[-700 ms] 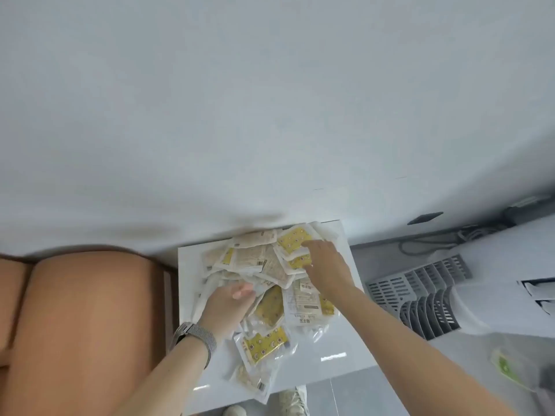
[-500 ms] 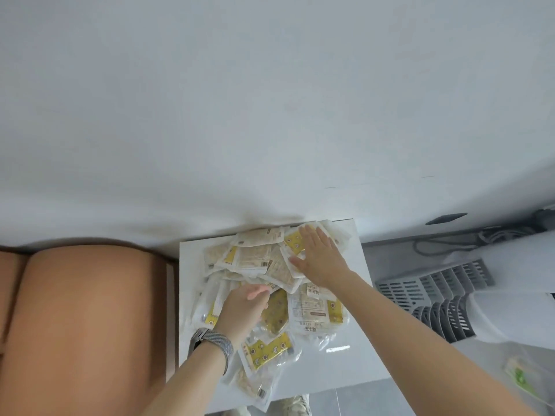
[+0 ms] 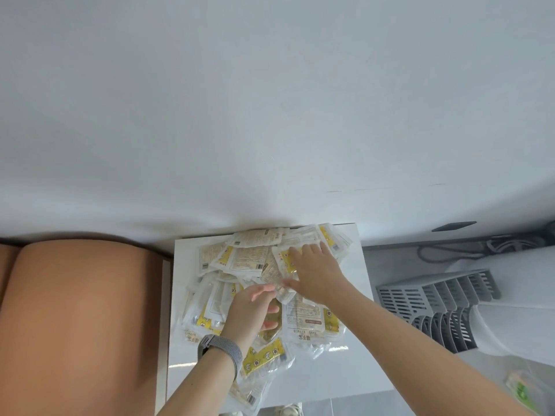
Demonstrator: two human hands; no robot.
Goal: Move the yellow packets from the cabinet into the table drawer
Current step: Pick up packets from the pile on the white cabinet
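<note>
A large plain white surface [image 3: 270, 100] fills the upper part of the view. At the left stands a smooth brown rounded piece of furniture [image 3: 81, 319]. At the right, a white appliance with grey slatted vents [image 3: 444, 307] stands on a pale grey floor [image 3: 390, 265], near dark cables [image 3: 468, 250].

A heap of packets [image 3: 249, 259] lies on the drawer [image 3: 357, 349], which projects toward the viewer from beneath the table top [image 3: 270, 115]. The left hand [image 3: 250, 310] rests on the near middle of the heap; the right hand [image 3: 315, 271] lies flat on its far right part. A cushioned seat [image 3: 84, 319] stands left of the drawer, a slatted appliance [image 3: 444, 301] right.
</note>
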